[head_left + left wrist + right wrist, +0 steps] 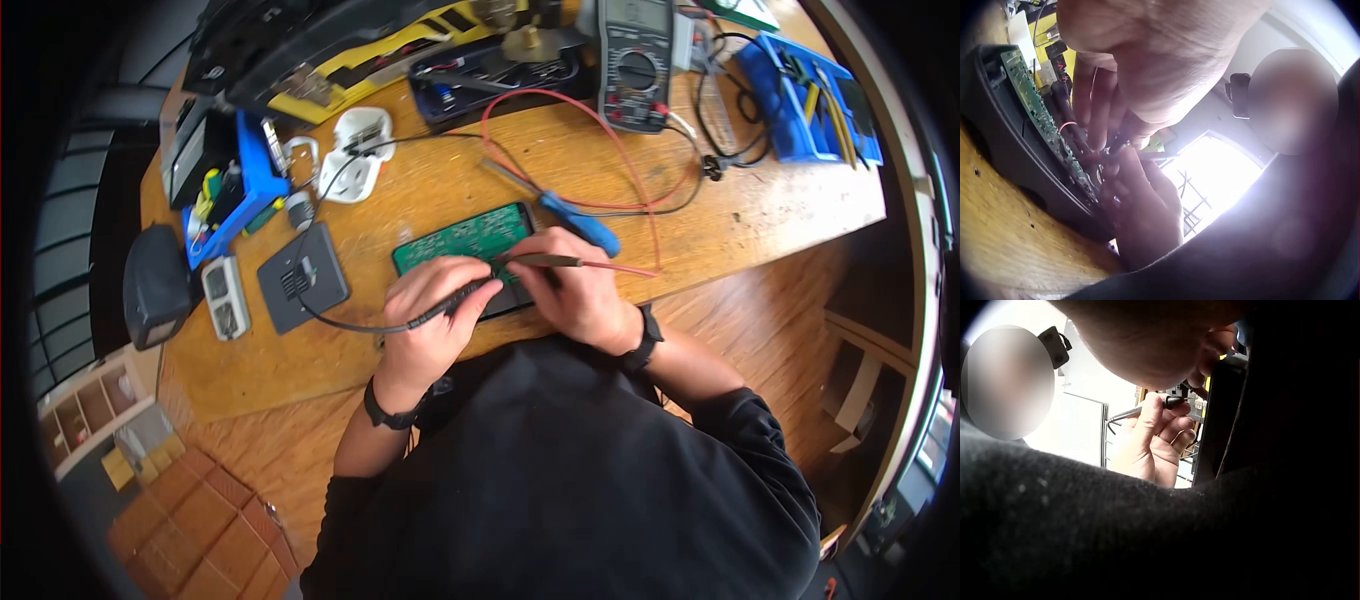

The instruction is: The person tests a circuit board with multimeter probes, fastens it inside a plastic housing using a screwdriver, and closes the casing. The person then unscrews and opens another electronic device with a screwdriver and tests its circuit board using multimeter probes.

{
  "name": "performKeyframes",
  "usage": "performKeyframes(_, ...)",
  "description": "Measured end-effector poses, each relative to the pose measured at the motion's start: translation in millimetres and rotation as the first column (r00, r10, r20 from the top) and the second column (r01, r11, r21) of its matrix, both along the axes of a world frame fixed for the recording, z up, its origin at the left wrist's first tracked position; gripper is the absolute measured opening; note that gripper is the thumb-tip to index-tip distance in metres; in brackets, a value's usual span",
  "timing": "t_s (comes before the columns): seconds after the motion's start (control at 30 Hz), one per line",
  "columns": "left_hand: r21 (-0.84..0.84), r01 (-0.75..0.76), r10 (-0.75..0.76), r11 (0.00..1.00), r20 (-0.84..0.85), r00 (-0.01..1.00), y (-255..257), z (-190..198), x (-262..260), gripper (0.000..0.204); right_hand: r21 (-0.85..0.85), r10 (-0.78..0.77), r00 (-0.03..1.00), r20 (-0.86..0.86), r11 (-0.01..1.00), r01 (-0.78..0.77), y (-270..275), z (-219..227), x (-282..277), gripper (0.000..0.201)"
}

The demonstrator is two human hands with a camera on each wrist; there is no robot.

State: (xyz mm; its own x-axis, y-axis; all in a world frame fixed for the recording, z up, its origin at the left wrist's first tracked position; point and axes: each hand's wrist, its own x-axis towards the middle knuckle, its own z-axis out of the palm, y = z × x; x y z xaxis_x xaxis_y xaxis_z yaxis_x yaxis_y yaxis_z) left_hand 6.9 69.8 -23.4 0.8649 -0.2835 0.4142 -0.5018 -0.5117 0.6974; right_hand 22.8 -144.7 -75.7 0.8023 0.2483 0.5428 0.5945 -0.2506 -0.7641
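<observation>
A green circuit board [466, 236] sits in a dark casing [1054, 194] at the table's front edge. Over its lower part, my left hand [412, 345] pinches a black test probe [447, 303] between thumb and fingers, its cable trailing left. My right hand [588, 308] holds the other test probe [548, 260], which has a red lead, its tip pointing left. Both probe tips come close together above the board, partly hidden by fingers. In the right wrist view the black probe's tip stands out past the left thumb.
A multimeter [636, 70] stands at the back, its leads looping across the table. Right of the board lies a blue-handled screwdriver [585, 225]. Blue bins [800, 100] with tools, a white case [357, 155], a dark square plate [303, 278] and a yellow-black housing [370, 60] surround the work.
</observation>
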Motion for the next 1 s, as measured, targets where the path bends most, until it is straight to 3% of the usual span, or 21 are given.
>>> performKeyframes(0.07, -0.022, -0.113, 0.113, 0.993, -0.027, 0.993, 7.8, -4.0, 0.4, 0.021, 0.014, -0.013, 0.996, -0.089, 1.0, 0.015, 0.9, 0.6, -3.3, 0.025)
performKeyframes(0.17, 0.044, -0.244, 0.245, 0.969, -0.316, 0.917, 17.6, -10.1, 0.0, 0.018, 0.024, -0.038, 0.995, -0.089, 0.999, 0.04, 1.5, 6.7, -2.6, 0.025)
performKeyframes(0.33, -0.076, -0.247, 0.219, 0.966, -0.269, 0.938, 16.5, -20.4, 0.7, 0.02, 0.022, -0.048, 0.998, -0.048, 0.999, 0.049, 2.2, 8.8, -0.6, 0.026)
performKeyframes(0.4, -0.213, -0.25, 0.178, 0.944, -0.309, 0.934, 15.5, -24.1, 2.2, 0.02, 0.003, -0.05, 0.997, -0.05, 0.999, 0.051, 2.5, 7.8, -0.3, 0.026)
performKeyframes(0.93, -0.177, -0.301, 0.246, 0.937, -0.275, 0.929, 13.1, -40.3, 7.1, 0.019, -0.04, 0.018, 0.999, -0.044, 0.999, -0.02, 1.7, 5.7, 2.8, 0.026)
performKeyframes(1.0, -0.229, -0.333, 0.244, 0.915, -0.345, 0.906, 11.6, -38.4, 6.2, 0.019, -0.046, 0.01, 0.998, -0.057, 0.999, -0.013, 1.2, 5.8, 1.3, 0.027)
